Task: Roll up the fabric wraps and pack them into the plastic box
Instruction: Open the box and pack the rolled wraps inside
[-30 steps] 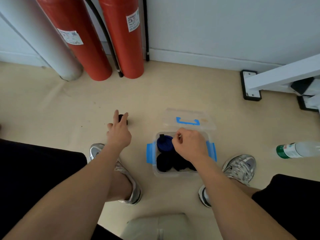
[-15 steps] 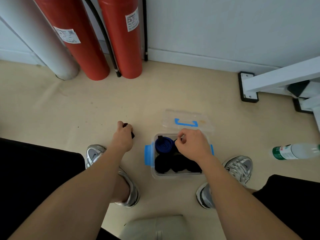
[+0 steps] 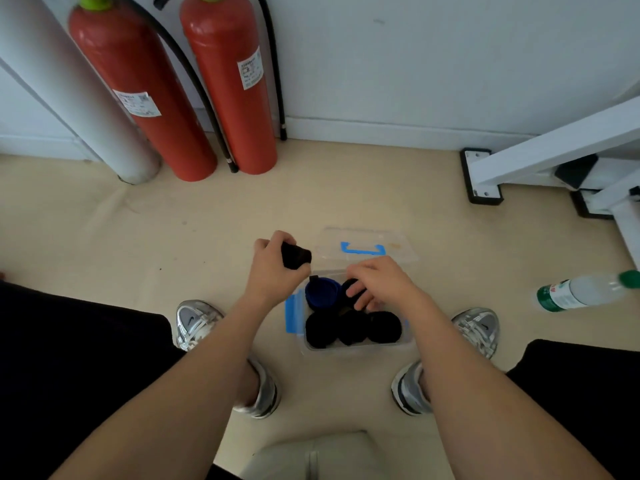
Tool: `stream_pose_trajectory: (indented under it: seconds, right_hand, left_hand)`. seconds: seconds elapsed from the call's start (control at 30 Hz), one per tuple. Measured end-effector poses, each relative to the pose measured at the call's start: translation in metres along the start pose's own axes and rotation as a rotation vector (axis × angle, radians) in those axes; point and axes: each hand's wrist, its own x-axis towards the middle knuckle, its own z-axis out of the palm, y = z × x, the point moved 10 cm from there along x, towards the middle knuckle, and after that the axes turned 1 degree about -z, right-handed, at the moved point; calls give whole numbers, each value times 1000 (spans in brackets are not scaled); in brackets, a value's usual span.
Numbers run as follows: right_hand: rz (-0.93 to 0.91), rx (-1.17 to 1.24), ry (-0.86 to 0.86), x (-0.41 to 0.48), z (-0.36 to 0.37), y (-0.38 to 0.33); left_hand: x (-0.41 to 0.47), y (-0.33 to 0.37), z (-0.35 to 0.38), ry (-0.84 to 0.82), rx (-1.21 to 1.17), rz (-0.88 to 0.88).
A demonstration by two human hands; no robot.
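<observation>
A clear plastic box [image 3: 356,346] with blue clips stands on the floor between my feet. Inside lie three black rolled wraps [image 3: 349,329] along the near side and a blue rolled wrap [image 3: 322,293] at the far left. My left hand [image 3: 275,268] grips another black rolled wrap [image 3: 295,255] in the air just left of the box's far corner. My right hand [image 3: 375,282] reaches into the far side of the box, its fingers touching a black roll [image 3: 349,285] beside the blue one.
The box's clear lid [image 3: 367,245] with a blue handle lies flat on the floor just behind it. Two red fire extinguishers [image 3: 194,91] lean at the wall. A plastic bottle [image 3: 585,291] lies at right, white frame feet [image 3: 481,178] at far right. My shoes flank the box.
My left hand closed on the black roll on the floor, lifted it and carried it right towards the box. My right hand stayed in the box, shifting from the blue roll to a black one.
</observation>
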Motion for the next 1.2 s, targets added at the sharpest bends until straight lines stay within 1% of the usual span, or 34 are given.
stream_pose_trajectory:
  seconds: [0.07, 0.13, 0.23, 0.3, 0.37, 0.43, 0.5, 0.57, 0.6, 0.7, 0.73, 0.77, 0.83, 0.87, 0.97, 1.07, 1.2]
  right_hand:
    - [48, 139, -140, -8, 10, -5]
    - [18, 255, -222, -15, 15, -12]
    - [-74, 412, -235, -21, 4, -18]
    - [-120, 407, -251, -24, -5, -15]
    - [-122, 352, -274, -26, -9, -6]
    - [-82, 313, -252, -24, -12, 5]
    - [-40, 211, -134, -21, -23, 17]
    - [-48, 59, 17, -19, -42, 25]
    - [-49, 44, 56, -18, -49, 31]
    - [-24, 115, 113, -18, -57, 54]
    - [-44, 59, 137, -20, -58, 57]
    - [-84, -51, 168, -21, -59, 56]
    - [-164, -291, 186, -24, -52, 53]
    - [-186, -352, 171, -25, -45, 53]
    - [-234, -446, 142, -25, -29, 58]
    - [-291, -506, 150, -23, -21, 56]
    - [-280, -614, 114, -21, -11, 57]
  left_hand:
    - [-8, 37, 1, 39, 50, 110]
    - [-20, 63, 10, 35, 86, 190]
    - [-34, 75, 27, 0, 6, 216]
    - [-41, 79, 40, -51, 41, 254]
    - [-48, 84, 56, -119, 113, 309]
    - [-54, 89, 70, -170, 118, 330]
    - [-58, 85, 83, -227, 157, 317]
    - [-63, 74, 98, -286, 329, 334]
    - [-66, 69, 105, -316, 422, 360]
    - [-78, 57, 127, -416, 647, 480]
    - [-82, 54, 133, -427, 719, 528]
    - [-84, 52, 137, -424, 767, 560]
    - [-86, 48, 145, -429, 811, 573]
    - [-86, 45, 148, -443, 824, 567]
    - [-83, 37, 152, -479, 828, 526]
    - [-78, 37, 153, -505, 802, 495]
    - [-74, 37, 153, -500, 776, 462]
